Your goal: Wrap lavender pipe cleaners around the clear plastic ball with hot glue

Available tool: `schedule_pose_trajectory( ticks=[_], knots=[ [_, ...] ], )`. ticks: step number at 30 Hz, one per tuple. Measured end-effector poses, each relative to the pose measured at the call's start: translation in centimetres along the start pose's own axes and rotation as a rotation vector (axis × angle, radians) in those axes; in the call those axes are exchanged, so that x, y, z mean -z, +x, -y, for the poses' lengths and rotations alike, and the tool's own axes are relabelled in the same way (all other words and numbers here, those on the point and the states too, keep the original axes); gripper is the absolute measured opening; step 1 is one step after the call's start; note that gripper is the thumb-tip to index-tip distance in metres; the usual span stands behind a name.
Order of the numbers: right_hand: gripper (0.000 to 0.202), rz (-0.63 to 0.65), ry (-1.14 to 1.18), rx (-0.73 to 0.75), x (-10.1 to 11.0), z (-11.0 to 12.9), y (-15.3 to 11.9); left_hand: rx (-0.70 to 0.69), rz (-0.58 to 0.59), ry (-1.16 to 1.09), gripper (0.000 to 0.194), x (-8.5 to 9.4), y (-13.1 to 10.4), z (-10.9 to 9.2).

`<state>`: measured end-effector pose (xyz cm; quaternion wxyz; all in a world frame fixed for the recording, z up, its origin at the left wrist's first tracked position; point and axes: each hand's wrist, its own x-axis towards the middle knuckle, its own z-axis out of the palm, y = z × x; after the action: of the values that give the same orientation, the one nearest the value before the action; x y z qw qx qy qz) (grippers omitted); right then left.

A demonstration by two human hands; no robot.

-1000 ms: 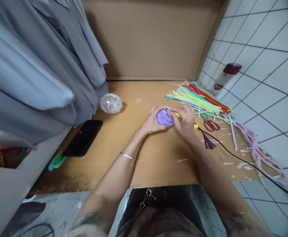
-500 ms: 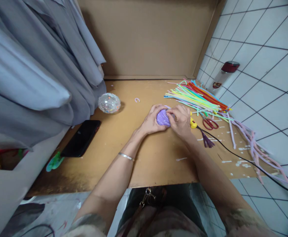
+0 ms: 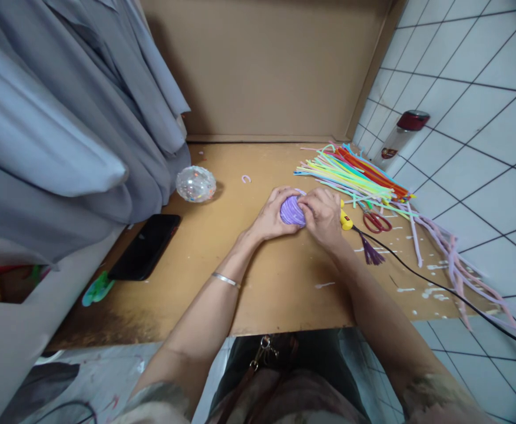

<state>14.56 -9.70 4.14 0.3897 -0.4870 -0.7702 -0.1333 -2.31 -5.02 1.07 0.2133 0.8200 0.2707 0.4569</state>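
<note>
My left hand is wrapped round a small purple ball with fuzzy, coiled ridges, like wound pipe cleaner. It holds the ball just above the table. My right hand presses its thumb and forefinger together at the ball's right side; the fingertips cover that part of the surface. Partly behind the right hand lies a yellow tool with a black cord, probably a glue gun, its front hidden. A purple tassel and red-handled scissors are to the right of that hand.
Bundled colourful pipe cleaners lie at the back right, with loose lilac ones along the right edge. A clear ball, a black phone and a green clip-like item sit left. A red-lidded bottle stands by the tiled wall.
The fingers of my right hand have shifted very slightly against the purple ball. Everything else looks the same.
</note>
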Motion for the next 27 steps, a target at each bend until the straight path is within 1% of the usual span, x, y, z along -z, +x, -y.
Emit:
schedule_pose_trajectory(
  ticks=[6, 10, 15, 19, 23, 27],
  knots=[
    [0.024, 0.027, -0.017, 0.052, 0.2, -0.1, 0.1, 0.021, 0.012, 0.008, 0.079, 0.1, 0.0, 0.2],
    [0.024, 0.031, -0.024, 0.094, 0.4, 0.0, 0.2, 0.043, -0.002, -0.001, 0.079, 0.2, -0.1, 0.4],
    [0.020, 0.043, -0.033, 0.124, 0.8, 0.4, 0.1, 0.032, -0.010, -0.017, 0.074, 0.4, -0.2, 0.4],
    [0.022, 0.028, -0.051, 0.151, 0.8, 0.6, 0.0, 0.029, -0.010, -0.016, 0.070, 0.4, -0.2, 0.4],
    [0.022, 0.002, -0.057, 0.137, 0.5, 0.6, -0.1, 0.066, 0.027, -0.030, 0.073, 0.7, -0.2, 0.5],
    [0.022, -0.014, -0.015, 0.126, 0.3, 0.6, -0.2, 0.107, 0.086, -0.103, 0.072, 1.3, -0.1, 0.8]
  ],
)
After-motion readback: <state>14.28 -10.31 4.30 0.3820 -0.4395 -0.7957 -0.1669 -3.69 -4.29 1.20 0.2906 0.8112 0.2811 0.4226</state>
